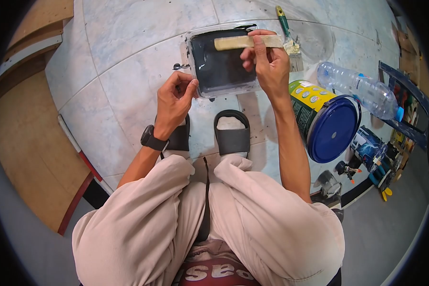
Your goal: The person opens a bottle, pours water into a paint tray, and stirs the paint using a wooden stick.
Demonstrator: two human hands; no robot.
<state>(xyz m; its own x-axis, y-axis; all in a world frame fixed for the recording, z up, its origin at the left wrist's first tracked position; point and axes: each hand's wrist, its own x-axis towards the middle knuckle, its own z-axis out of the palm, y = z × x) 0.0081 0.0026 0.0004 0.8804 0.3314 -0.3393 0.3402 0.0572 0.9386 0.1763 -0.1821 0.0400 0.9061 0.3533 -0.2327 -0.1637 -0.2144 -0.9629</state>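
Note:
A clear rectangular plastic container stands on the tiled floor in front of my feet, with dark, glossy paint inside. At its near left corner, my left hand is closed, thumb and fingers pinching the rim. My right hand grips a flat, pale yellow wooden stick between thumb and fingers. The stick lies level above the container's far right part, its free end pointing left. Just beyond the right hand, a paintbrush with a green handle and paint-stained bristles lies on the floor.
On the right are a paint bucket with a blue lid, a clear plastic bottle on its side, and a blue patterned can. Dark drips spot the tiles. Wooden boards line the left side.

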